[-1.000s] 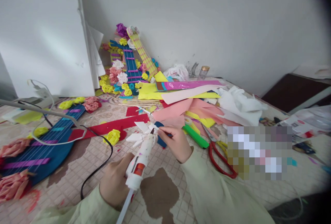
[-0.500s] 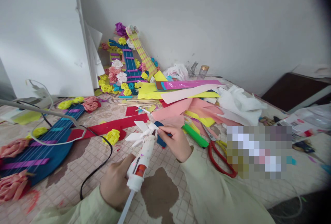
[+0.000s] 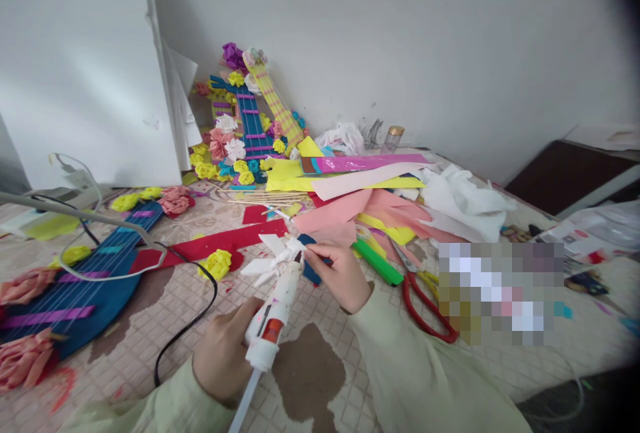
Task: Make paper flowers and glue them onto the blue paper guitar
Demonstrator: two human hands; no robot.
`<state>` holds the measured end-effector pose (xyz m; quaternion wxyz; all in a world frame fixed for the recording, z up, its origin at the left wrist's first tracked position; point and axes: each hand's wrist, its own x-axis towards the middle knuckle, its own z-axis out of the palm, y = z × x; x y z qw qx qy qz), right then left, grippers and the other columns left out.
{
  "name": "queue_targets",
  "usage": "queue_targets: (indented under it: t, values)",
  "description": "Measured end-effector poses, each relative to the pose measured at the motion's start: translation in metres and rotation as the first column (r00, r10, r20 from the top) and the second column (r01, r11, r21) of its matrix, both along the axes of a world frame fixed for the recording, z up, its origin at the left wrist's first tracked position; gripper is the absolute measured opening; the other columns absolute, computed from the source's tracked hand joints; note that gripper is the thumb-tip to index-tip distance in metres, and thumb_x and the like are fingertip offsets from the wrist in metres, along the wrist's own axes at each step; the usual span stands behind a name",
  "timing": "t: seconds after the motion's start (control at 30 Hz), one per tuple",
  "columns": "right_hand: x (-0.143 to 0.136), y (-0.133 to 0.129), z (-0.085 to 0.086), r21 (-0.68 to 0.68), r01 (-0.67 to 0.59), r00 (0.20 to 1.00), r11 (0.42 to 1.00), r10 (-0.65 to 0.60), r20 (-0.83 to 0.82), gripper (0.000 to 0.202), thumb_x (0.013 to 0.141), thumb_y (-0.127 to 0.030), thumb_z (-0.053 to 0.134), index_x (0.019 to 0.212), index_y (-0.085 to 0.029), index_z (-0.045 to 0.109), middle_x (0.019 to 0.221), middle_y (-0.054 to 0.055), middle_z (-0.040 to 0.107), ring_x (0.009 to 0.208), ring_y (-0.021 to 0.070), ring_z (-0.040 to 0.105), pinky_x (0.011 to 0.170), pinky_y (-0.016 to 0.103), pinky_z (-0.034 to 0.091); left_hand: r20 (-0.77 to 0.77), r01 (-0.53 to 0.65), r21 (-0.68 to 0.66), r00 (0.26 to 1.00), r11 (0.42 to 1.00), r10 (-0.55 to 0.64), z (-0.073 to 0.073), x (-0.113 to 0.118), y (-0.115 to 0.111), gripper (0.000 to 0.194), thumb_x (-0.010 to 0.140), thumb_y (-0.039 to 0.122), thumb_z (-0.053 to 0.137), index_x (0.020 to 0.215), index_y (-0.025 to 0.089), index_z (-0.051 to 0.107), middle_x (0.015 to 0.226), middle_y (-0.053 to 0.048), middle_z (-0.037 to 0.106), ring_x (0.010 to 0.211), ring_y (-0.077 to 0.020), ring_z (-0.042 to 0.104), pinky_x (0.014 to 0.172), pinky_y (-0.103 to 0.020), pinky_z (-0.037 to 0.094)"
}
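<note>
My left hand point(image 3: 227, 349) is wrapped round a white glue gun point(image 3: 273, 319), its nozzle pointing up and away from me and a clear glue stick point(image 3: 245, 399) coming out of its back end. The fingertips of my right hand point(image 3: 340, 273) pinch the edge of a white paper flower point(image 3: 267, 259) just beyond the nozzle. Its pointed petals spread to the left. The nozzle tip lies against or very near the flower; the exact contact is hidden.
Red-handled scissors point(image 3: 425, 313) and a green roll point(image 3: 377, 263) lie right of my right hand. A blue paper guitar point(image 3: 110, 279) lies left, near a black cable point(image 3: 187, 326). Paper strips point(image 3: 340, 209) and decorated guitars point(image 3: 253, 119) are farther back.
</note>
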<state>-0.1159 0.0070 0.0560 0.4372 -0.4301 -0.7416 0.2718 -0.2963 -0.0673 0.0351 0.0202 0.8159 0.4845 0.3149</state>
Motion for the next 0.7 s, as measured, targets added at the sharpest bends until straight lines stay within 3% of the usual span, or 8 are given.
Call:
queue_targets:
  t: [0.27,0.53,0.7]
  values:
    - [-0.0004,-0.0010,-0.0023,-0.013,-0.012,1.000,1.000,0.012,-0.009,0.022,0.078,-0.020,0.044,0.074,-0.012,0.064,0.070,0.004,0.057,0.066,0.0128,0.052,0.061,0.021,0.039,0.053,-0.009,-0.031,0.999,0.999,0.010,0.0003,-0.0020,0.0001,0.012,0.070,0.019,0.041,0.080,0.020,0.047,0.053,0.003,0.058,0.039,-0.0116,0.053,0.039,-0.020,0.037]
    - [-0.0004,-0.0011,-0.0033,0.003,-0.002,1.000,1.000,0.002,-0.017,0.021,0.078,-0.019,0.045,0.076,-0.014,0.065,0.073,0.004,0.059,0.067,0.0129,0.053,0.062,0.022,0.041,0.033,-0.086,-0.043,0.996,0.995,0.088,-0.0044,-0.0049,-0.0003,0.016,0.070,0.024,0.044,0.084,0.019,0.050,0.052,0.001,0.060,0.039,-0.0131,0.054,0.039,-0.020,0.038]
    - [-0.0003,-0.0009,-0.0039,0.045,0.020,1.000,0.999,-0.021,0.017,0.020,0.077,-0.019,0.045,0.077,-0.015,0.065,0.072,0.005,0.059,0.066,0.0132,0.053,0.061,0.023,0.040,0.110,-0.175,-0.091,0.977,0.980,0.185,-0.0032,-0.0010,-0.0021,0.018,0.070,0.021,0.042,0.083,0.018,0.053,0.053,0.000,0.061,0.038,-0.0119,0.052,0.041,-0.021,0.037]
